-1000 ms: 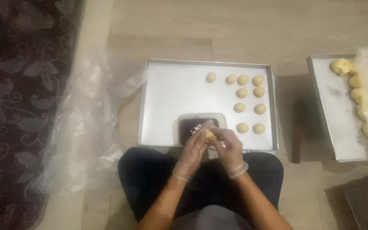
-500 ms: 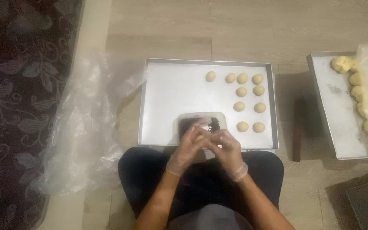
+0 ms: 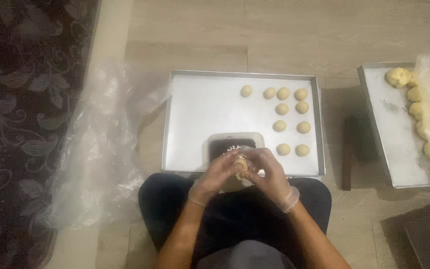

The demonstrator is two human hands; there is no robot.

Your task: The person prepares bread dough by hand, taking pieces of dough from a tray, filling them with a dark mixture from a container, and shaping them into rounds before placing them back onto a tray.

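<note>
Far left: dark patterned rug (image 3: 21, 124) along the floor's edge; just beside it, crumpled clear plastic sheet (image 3: 93, 154) spread over the pale wooden floor (image 3: 284, 35), one corner reaching toward the middle tray.

Centre: rectangular metal tray (image 3: 200, 114) flat on the floor, left half bare; nine small dough balls (image 3: 283, 93) gathered in its right part, one alone at the left of the top row, the others in loose rows and well apart from each other; small container of dark filling (image 3: 235, 145) at the tray's near edge, partly hidden by the fingers.

Just below: left hand (image 3: 218, 174) and right hand (image 3: 269, 175), both in thin clear gloves, pressed close together, fingers curled around one piece of dough (image 3: 241, 167); dough pinched between the fingertips of both, held above the container and over the near rim of the tray; dark-clothed knees (image 3: 175, 204) under the forearms.

Right: thin dark stick-like object (image 3: 347, 152) lying on the floor between the trays; second metal tray (image 3: 391, 134), larger dough lumps (image 3: 398, 77) lined along its far side, partly under clear plastic; bottom right corner, dark board (image 3: 424, 239) with one pale piece at the edge.
</note>
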